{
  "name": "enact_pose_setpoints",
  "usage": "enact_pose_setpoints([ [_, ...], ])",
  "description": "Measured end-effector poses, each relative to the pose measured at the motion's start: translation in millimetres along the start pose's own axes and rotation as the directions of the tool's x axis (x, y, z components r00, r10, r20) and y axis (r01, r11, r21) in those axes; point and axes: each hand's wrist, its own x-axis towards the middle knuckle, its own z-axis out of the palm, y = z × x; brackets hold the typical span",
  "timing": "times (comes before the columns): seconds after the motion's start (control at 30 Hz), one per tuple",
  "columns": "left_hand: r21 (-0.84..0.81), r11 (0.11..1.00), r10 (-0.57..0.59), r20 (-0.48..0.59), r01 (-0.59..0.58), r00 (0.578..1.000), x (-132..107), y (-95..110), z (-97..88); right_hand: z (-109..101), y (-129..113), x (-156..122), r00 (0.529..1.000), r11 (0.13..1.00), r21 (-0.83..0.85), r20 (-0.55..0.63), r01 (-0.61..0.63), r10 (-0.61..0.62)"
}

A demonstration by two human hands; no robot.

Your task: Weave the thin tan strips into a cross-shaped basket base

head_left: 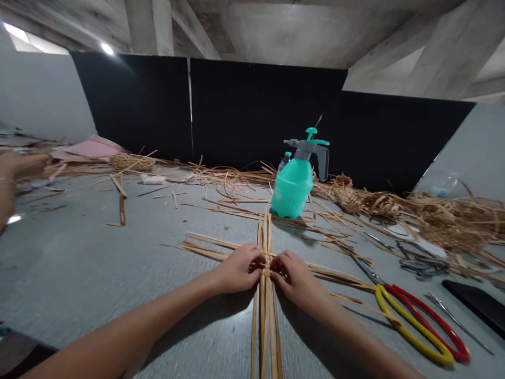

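Note:
My left hand [239, 271] and my right hand [292, 279] meet at the centre of the grey table, fingers pinching a crossing of thin bamboo strips [267, 263]. One bundle of strips runs toward me and away, and another runs sideways under my fingers. The weave at the crossing is mostly hidden by my fingertips. A pair of scissors with red and yellow handles [418, 326] lies to the right of my right hand, not touching it. Another person's hand [19, 164] enters at the far left edge.
A teal pressure spray bottle [292, 184] stands beyond the strips, with a plastic water bottle [283, 162] behind it. Loose bamboo shavings and small woven pieces [347, 195] spread along the back. Metal tweezers [457, 323] and a black phone-like slab [477, 302] lie at the right.

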Motion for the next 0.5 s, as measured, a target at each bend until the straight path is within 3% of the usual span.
enact_pose_setpoints([
  [0.23,0.057,0.998,-0.037,0.005,0.037,0.999,5,4,5.4,0,-7,1,1.000,0.999,-0.046,0.003,0.013,-0.012],
  [0.37,-0.010,1.000,-0.014,-0.004,0.014,1.000,6,3,5.4,-3,-13,3,0.999,0.995,-0.088,0.036,-0.036,0.039],
  [0.5,-0.028,1.000,-0.009,-0.013,0.009,1.000,6,2,5.9,-5,-10,9,0.997,0.999,-0.001,0.074,-0.032,0.032],
])
